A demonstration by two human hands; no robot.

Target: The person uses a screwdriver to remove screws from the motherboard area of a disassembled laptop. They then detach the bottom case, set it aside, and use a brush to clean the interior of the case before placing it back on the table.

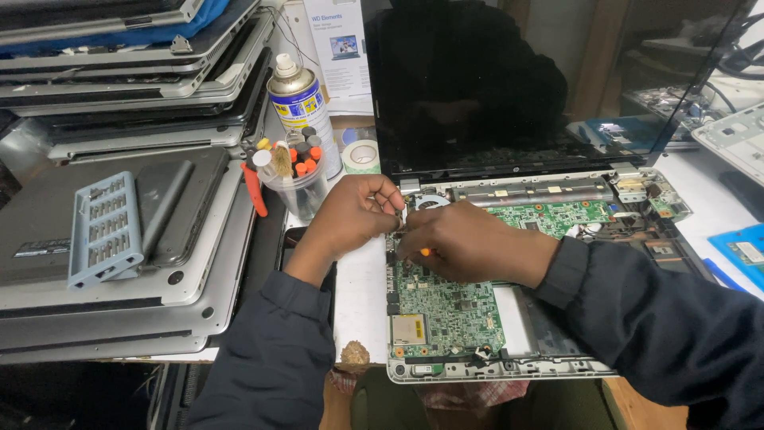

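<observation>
Black and glossy, the laptop screen (509,87) stands raised at the back of the desk (360,287) and is the largest item in view. To the left, a stack of closed laptops (127,159) rises in grey layers, with a pale blue slotted tray (105,229) lying on top.

The opened laptop base (557,362) lies flat below the screen, its cover removed. The green circuit board (450,306) is exposed and fills the left half of the base.

Both hands meet at the upper left corner of the board, near the hinge. The right hand (469,243) is closed around a small tool with an orange handle (426,252), of which only a sliver shows; the tip is hidden. The left hand (354,215) has its fingers curled and pinched at the board edge; whether they grip anything cannot be told.

Smaller items stand behind the left hand: a spray can (301,103), a clear cup of tools (298,179), a roll of tape (362,155).

Risk, as a judgement: the tool tip works among dense components. A slip under pressure could score a trace or knock off a part. A loosened screw could drop into the base. The left sleeve (274,358) is near the desk edge and the cup could be tipped by a sweep of that arm.
</observation>
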